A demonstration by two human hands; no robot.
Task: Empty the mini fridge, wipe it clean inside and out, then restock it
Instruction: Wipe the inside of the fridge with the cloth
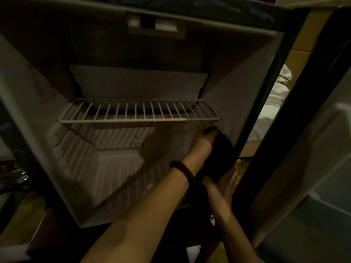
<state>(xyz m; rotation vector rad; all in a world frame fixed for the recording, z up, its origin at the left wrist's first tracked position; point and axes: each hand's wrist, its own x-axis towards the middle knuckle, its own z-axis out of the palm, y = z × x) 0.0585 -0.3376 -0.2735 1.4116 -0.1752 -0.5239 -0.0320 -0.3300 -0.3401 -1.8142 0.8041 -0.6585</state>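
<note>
The mini fridge (47, 103) stands open with nothing inside but a white wire shelf (140, 112) across the middle. My left hand (202, 147), with a dark band on its wrist, reaches in under the shelf and presses a black cloth (218, 154) against the lower right inner wall. One dark-nailed fingertip shows at the top of the cloth; the other fingers are hidden. My right hand (227, 180) sits at the fridge's front right edge and pinches the cloth's lower end between thumb and fingers.
The fridge door (313, 149) hangs open on the right, close to my right forearm. White bedding (271, 103) shows through the gap between fridge and door. A control panel (157, 25) sits at the top of the cavity. Dim shiny objects (17, 175) lie at far left.
</note>
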